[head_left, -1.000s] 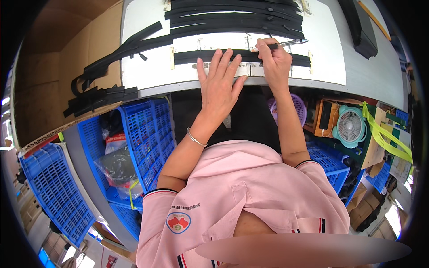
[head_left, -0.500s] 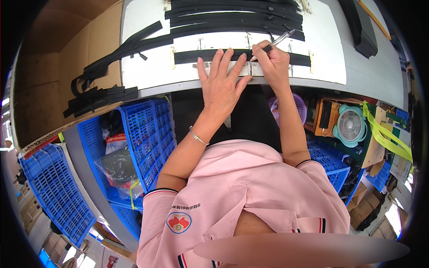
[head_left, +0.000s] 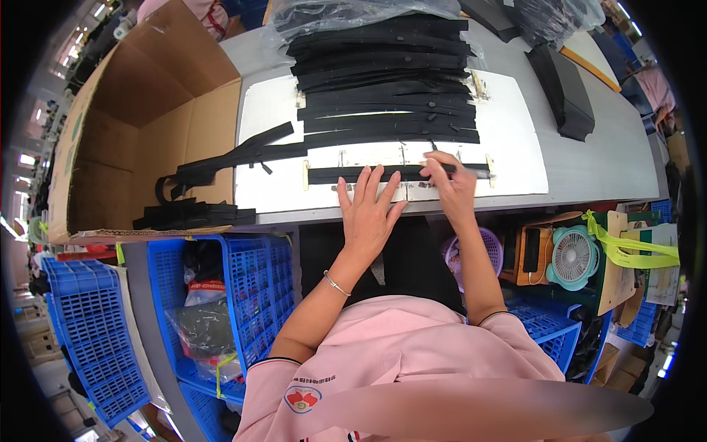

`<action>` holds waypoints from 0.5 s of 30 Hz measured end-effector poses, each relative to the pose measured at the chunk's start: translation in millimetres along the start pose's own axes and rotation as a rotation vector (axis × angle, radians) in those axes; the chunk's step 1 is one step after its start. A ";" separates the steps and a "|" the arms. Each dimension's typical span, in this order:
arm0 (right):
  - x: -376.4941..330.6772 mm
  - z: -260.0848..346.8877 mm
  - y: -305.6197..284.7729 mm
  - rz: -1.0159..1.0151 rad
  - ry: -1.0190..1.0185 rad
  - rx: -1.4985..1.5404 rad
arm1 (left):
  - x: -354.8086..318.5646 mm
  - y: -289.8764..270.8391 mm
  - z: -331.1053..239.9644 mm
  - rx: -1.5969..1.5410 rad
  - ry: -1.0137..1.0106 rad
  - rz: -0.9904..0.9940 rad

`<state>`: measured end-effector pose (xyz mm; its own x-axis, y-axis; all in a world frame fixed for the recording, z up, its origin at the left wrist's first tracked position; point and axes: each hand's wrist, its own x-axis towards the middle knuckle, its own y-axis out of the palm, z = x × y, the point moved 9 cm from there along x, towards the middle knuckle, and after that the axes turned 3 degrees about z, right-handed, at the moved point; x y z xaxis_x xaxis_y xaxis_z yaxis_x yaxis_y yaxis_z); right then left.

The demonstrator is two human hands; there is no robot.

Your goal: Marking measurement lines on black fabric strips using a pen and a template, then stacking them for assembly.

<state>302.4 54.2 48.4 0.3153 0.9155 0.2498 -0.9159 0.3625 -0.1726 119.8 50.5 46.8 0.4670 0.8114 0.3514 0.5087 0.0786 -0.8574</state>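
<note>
A black strip like a zipper tape (head_left: pixel 328 177) lies crosswise near the front edge of a white board (head_left: pixel 512 140). My left hand (head_left: pixel 367 214) rests on it, fingers spread and flat. Just to the right, my right hand (head_left: pixel 453 191) is closed on a pen (head_left: pixel 452 169), which leans to the right over the strip. The pen is smeared by motion, and its tip cannot be made out. Beyond my hands, several similar black strips (head_left: pixel 383 103) with small tabs are laid in rows on the board.
A cardboard box (head_left: pixel 110 169) stands at the left, with loose black strips (head_left: pixel 195 215) by its edge. Clear plastic (head_left: pixel 353 16) and a black folded piece (head_left: pixel 563 92) lie farther back. Below the table are blue crates (head_left: pixel 258 287), a purple basket (head_left: pixel 492 258) and a fan (head_left: pixel 574 258).
The view has tilted, so the table sits lower in it and more of its far side shows. The pen has swung from pointing up and right to leaning flatter. My left hand stays on the strip.
</note>
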 end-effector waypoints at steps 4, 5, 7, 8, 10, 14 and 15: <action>-15.9 37.3 -49.6 -0.190 -0.364 -0.626 | 1.0 3.9 -0.1 0.005 0.010 0.007; -16.5 34.5 -56.7 -0.189 -0.378 -0.744 | 2.9 7.2 2.4 0.010 0.002 0.017; -23.6 28.4 -69.4 -0.173 -0.398 -0.920 | 4.6 6.3 0.5 0.032 0.013 0.020; -26.8 21.1 -72.5 -0.161 -0.420 -0.943 | 5.1 5.7 -0.3 0.041 0.020 0.014; -31.2 8.6 -77.7 -0.153 -0.422 -0.968 | 6.1 4.7 -0.2 0.046 0.025 0.007; -35.8 2.2 -77.8 -0.182 -0.443 -0.920 | 13.9 7.8 -14.9 -0.011 0.008 -0.006; -36.5 0.6 -78.3 -0.183 -0.432 -0.896 | 15.6 7.0 -20.4 -0.041 0.002 -0.037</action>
<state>362.5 -7.8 53.3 0.1524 0.7558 0.6368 -0.2824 0.6508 -0.7048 145.4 51.9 54.0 0.4486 0.8074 0.3831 0.5545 0.0847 -0.8279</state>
